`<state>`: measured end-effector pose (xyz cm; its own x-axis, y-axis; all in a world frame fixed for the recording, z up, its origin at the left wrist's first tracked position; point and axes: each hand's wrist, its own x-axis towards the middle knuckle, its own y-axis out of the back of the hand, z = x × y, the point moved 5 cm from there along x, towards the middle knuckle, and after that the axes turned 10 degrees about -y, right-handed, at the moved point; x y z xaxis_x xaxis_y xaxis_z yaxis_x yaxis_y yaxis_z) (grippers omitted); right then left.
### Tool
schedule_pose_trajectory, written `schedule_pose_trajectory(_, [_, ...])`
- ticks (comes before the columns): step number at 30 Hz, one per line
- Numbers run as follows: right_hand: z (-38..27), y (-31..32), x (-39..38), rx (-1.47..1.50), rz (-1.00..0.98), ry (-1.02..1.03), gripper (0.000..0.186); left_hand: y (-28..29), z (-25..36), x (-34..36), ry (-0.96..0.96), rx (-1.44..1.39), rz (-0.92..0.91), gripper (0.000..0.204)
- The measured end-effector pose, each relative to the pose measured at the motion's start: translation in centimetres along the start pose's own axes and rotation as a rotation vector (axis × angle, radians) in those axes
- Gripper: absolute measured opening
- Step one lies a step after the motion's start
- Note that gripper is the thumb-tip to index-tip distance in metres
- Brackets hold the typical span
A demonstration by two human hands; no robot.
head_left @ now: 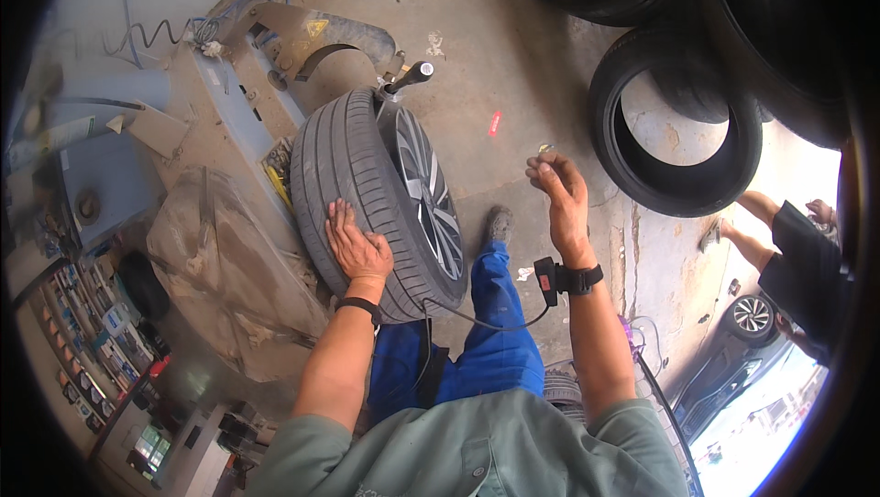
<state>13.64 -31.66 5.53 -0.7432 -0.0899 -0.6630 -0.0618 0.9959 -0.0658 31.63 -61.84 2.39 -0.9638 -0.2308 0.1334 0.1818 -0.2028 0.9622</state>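
A tyre on a dark and silver alloy wheel stands upright in front of me, against a tyre-changing machine. My left hand lies flat on the tyre's tread, fingers stretched out, holding nothing. Raised to the right of the wheel, apart from it, is my right hand, its thumb and fingertips pinched together. A small yellowish bit shows at those fingertips; whether it is held or lies on the floor behind, I cannot tell. A black-handled part of the machine stands by the wheel's upper edge.
Several loose black tyres lie at the far right, one nearest me. Another person in dark clothes is at the right, near a parked car. Cluttered shelves stand at the left. A red tag lies on the concrete floor.
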Motion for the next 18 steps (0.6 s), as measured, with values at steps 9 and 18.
schedule_pose_trajectory(9, [15.4, 3.5, -10.6, -0.122, -0.040, -0.348, 0.018, -0.1, 0.2, 0.3, -0.041, 0.039, 0.032, 0.056])
schedule_pose_trajectory(18, [17.2, 1.4, -15.7, -0.422, -0.166, -0.392, 0.020, -0.2, 1.4, 1.2, -0.044, 0.054, 0.013, 0.057])
